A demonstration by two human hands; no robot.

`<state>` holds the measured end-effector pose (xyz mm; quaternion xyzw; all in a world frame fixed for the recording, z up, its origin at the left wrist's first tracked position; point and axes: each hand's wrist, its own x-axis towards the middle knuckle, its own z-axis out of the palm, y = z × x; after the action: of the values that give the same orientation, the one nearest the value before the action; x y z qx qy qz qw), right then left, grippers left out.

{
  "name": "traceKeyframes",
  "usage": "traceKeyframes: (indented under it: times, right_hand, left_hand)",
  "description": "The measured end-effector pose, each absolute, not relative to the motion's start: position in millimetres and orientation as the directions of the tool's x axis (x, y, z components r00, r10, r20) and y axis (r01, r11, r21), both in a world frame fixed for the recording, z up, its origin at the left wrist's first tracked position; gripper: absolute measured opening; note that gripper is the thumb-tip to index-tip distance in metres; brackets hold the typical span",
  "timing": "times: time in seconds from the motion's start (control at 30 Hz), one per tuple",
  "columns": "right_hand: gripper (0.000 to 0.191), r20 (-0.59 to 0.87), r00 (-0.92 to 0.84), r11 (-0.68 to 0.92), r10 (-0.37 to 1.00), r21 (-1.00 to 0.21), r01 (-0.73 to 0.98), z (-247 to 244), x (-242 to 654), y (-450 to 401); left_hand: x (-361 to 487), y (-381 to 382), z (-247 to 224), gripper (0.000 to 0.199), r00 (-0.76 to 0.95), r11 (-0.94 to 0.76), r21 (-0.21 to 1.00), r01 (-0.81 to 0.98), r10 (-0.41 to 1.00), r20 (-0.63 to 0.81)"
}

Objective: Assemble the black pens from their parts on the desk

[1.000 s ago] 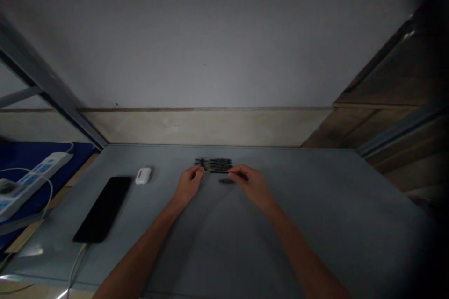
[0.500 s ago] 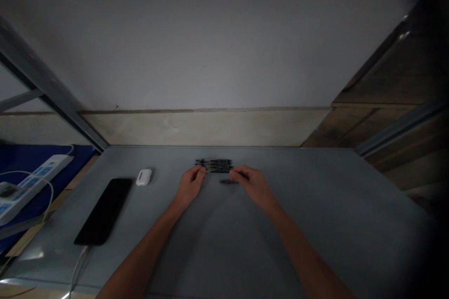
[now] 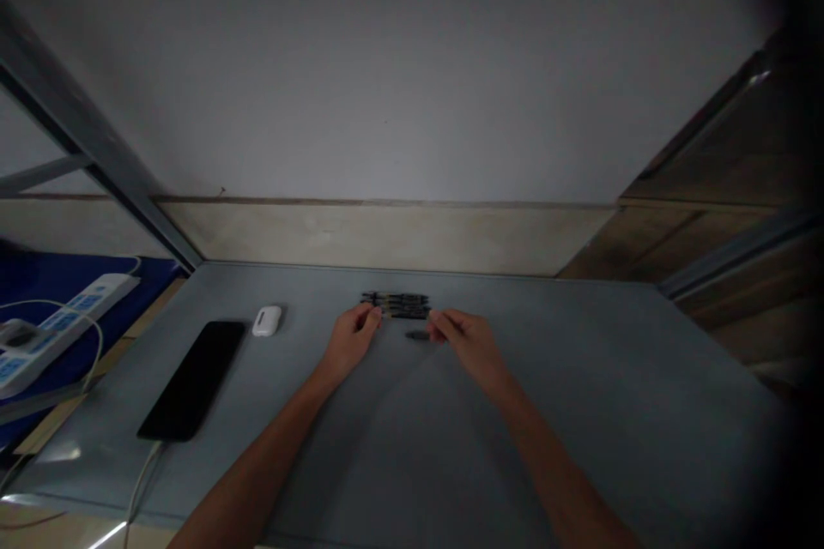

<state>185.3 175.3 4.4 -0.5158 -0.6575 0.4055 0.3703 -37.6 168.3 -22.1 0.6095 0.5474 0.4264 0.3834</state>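
A tight row of several black pens with gold-coloured bands [image 3: 399, 305] lies across the grey table [image 3: 515, 377]. My left hand [image 3: 351, 343] has its curled fingertips at the left end of the row, and I cannot tell if it grips anything. My right hand [image 3: 463, 341] sits just below the row's right end, fingers pinched together. A short dark pen-like piece [image 3: 417, 334] sticks out from those fingers, and its far part is hidden by them.
Left of my hands lie a white earbud case [image 3: 266, 320] and a black phone [image 3: 191, 381] with a white cable [image 3: 142, 489]. A white power strip [image 3: 61, 317] sits on blue cloth beyond the table's left edge. A wall rises behind the table.
My right hand has drawn slightly back from the row's right end. The view has tilted a little. The pens and my left hand stay much the same.
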Motion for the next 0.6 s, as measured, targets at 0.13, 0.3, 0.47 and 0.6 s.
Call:
traceKeyframes:
  times: [0.13,0.3,0.47,0.6]
  right_hand:
    - [0.031,0.089,-0.211,0.167,0.974,-0.906,0.389,5.1,184.8,175.2]
    - [0.030,0.084,-0.215,0.163,0.973,-0.909,0.383,5.2,185.7,175.8]
    - [0.033,0.086,-0.203,0.163,0.975,-0.900,0.404,7.8,186.6,174.8]
    - [0.029,0.092,-0.204,0.167,0.975,-0.905,0.391,9.8,186.0,174.2]
  left_hand:
    - [-37.5,168.9,-23.4,0.036,0.029,-0.092,0.941,0.326,0.996,0.087]
    - [-37.3,168.7,-22.6,0.038,0.043,-0.096,0.930,0.355,0.995,0.086]
    - [-35.4,165.7,-17.5,0.036,0.083,-0.099,0.926,0.364,0.994,0.073]
    - [-34.9,164.8,-15.2,0.037,0.088,-0.093,0.923,0.373,0.994,0.064]
